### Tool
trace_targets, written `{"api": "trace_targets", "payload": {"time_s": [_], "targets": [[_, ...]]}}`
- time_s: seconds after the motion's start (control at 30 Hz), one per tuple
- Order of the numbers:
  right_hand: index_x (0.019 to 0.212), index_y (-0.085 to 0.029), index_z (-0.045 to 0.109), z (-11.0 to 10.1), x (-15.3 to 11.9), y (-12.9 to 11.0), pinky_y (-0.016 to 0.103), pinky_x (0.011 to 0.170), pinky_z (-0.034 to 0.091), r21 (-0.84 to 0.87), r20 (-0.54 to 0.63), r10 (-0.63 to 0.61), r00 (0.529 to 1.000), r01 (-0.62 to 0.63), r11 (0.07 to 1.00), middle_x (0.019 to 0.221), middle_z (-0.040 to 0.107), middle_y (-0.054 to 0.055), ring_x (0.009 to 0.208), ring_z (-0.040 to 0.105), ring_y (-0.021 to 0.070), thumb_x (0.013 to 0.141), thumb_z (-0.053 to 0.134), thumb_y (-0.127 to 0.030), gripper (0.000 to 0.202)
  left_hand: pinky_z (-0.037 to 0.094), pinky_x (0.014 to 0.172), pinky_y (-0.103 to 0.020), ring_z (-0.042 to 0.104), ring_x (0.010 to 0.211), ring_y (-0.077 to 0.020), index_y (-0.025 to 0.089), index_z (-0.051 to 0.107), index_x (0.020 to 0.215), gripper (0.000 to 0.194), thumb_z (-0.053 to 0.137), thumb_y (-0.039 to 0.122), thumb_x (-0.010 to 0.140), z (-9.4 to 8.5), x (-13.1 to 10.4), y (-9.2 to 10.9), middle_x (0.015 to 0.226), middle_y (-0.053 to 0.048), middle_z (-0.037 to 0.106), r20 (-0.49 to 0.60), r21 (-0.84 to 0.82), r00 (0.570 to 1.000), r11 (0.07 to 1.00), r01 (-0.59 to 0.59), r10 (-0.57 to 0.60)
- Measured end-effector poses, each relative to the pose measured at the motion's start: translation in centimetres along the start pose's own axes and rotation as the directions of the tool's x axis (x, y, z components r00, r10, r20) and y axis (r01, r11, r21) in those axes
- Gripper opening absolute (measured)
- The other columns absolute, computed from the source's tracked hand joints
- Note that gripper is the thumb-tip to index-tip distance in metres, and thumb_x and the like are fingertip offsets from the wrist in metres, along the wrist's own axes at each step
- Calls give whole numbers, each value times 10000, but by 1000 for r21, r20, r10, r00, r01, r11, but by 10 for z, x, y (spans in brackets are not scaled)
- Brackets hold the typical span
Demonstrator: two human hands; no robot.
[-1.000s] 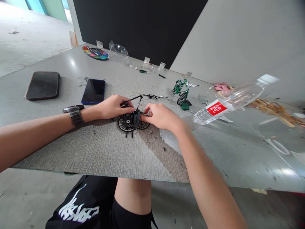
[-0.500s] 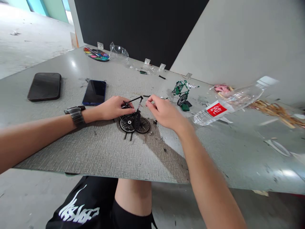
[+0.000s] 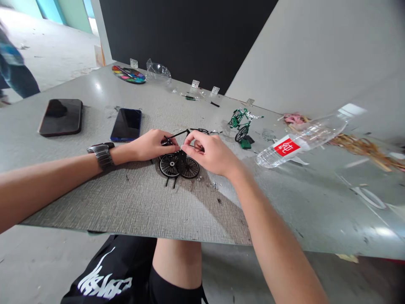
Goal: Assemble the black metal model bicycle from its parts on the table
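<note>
A small black model bicycle frame is pinched between the thumb and fingers of my left hand. My right hand is closed at the frame's front tube, its thumb and fingertips together close to my left thumb; what they grip is hidden. Two black spoked wheels and a dark flat part lie just below my hands. Behind my right hand are thin black and silver parts. Tiny loose pieces are scattered to the right of the wheels.
Two phones lie at the left of the grey table. A green model bicycle stands at the right, near a clear plastic bottle on its side. A paint palette lies at the back. A person's legs show at the far left.
My right hand has moved left and slightly down onto the frame's front tube, near my left thumb. My left hand has stayed in place. A person's legs have appeared at the far left.
</note>
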State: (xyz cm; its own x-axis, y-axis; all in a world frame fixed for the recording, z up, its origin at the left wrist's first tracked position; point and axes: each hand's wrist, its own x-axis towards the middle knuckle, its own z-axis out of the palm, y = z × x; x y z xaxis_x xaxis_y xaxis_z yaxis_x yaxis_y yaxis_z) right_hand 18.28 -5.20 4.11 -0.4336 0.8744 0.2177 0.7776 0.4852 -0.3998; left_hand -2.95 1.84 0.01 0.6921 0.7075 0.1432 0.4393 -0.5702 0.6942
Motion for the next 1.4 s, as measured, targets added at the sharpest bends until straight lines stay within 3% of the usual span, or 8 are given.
{"api": "trace_targets", "payload": {"time_s": [0.23,0.5,0.9,1.17,1.4], "targets": [[920,-217,598,-1,0,-1,279,603,299,-27,3,14,1000,-14,1000,624,525,-37,570,451,117,952,506,-347,162,405,632,-255,566,683,-141,142,731,956,355,583,450,858,0,0,2,791,-37,704,6,-13,1000,1000,23,-23],[956,-236,623,0,1,0,287,607,294,-38,24,37,999,-36,999,609,526,-39,567,456,127,953,533,-473,253,383,593,-247,533,624,-124,147,735,935,311,583,408,866,-1,-1,3,708,-14,668,17,-37,1000,999,22,-22],[861,-231,535,11,3,2,291,608,290,-11,-21,88,996,-88,996,636,547,-37,576,442,122,975,507,-357,172,367,583,-248,506,610,-116,143,707,839,252,612,376,840,-1,1,1,674,-7,638,-47,-45,999,999,18,-21],[1005,-256,570,14,4,0,288,599,295,9,-12,88,996,-88,996,596,508,-48,574,433,137,953,543,-452,204,401,645,-259,553,696,-130,148,723,870,247,587,355,861,-2,1,1,787,-34,692,-66,-139,998,990,1,-10],[957,-235,617,20,7,3,286,610,307,-22,-136,116,984,-121,992,609,516,-34,579,430,133,947,545,-430,208,399,639,-259,539,675,-121,141,691,832,227,597,347,855,-3,1,4,752,-25,658,-83,-184,997,983,-11,-4]]}}
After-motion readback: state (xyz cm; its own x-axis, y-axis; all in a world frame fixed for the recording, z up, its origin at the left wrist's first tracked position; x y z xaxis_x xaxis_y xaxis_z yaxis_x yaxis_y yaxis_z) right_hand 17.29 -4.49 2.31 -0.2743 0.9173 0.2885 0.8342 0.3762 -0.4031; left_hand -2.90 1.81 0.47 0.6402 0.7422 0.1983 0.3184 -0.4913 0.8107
